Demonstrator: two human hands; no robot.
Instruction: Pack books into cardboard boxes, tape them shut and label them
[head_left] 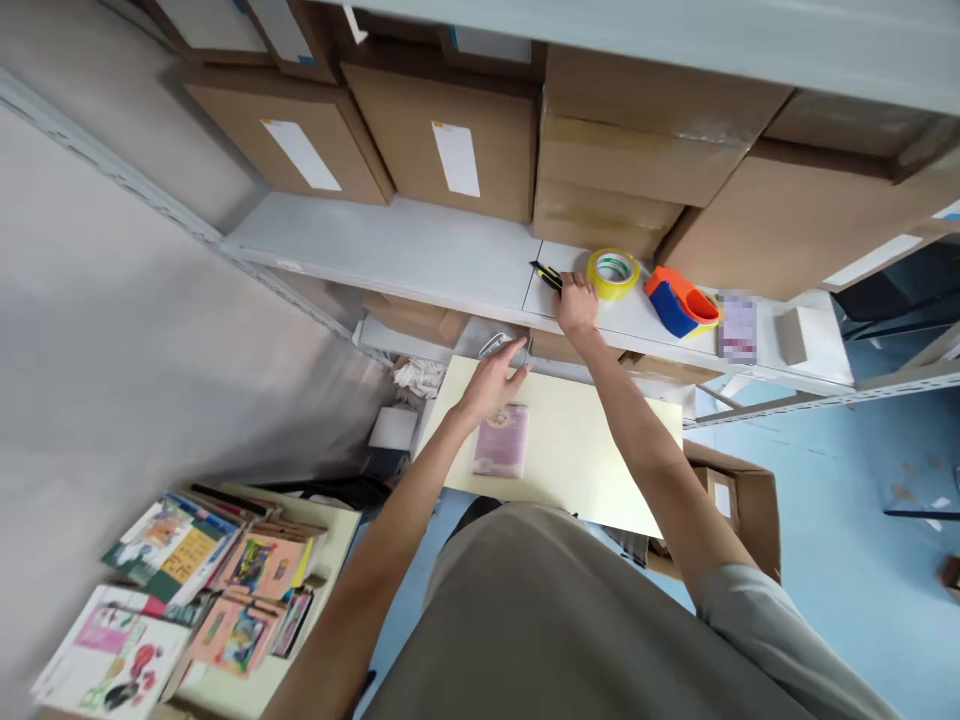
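My right hand [577, 303] is at the shelf with its fingers closed around the end of a yellow-and-black utility knife [547, 274]. Just right of that hand lies a roll of clear yellow tape [613, 270]. Beyond it is an orange-and-blue tape dispenser [679, 303]. My left hand [493, 382] hovers over the pale tabletop [585, 450], fingers spread and holding nothing. Beneath and slightly in front of it, a pink-purple booklet [501, 442] lies flat on the tabletop.
Cardboard boxes [450, 140] line the back of the grey shelf [360, 235]. A blurred purple item [738, 328] and a small white box [802, 335] are at its right. Stacked books [172, 550] lie at lower left. An open carton [756, 515] stands right of the table.
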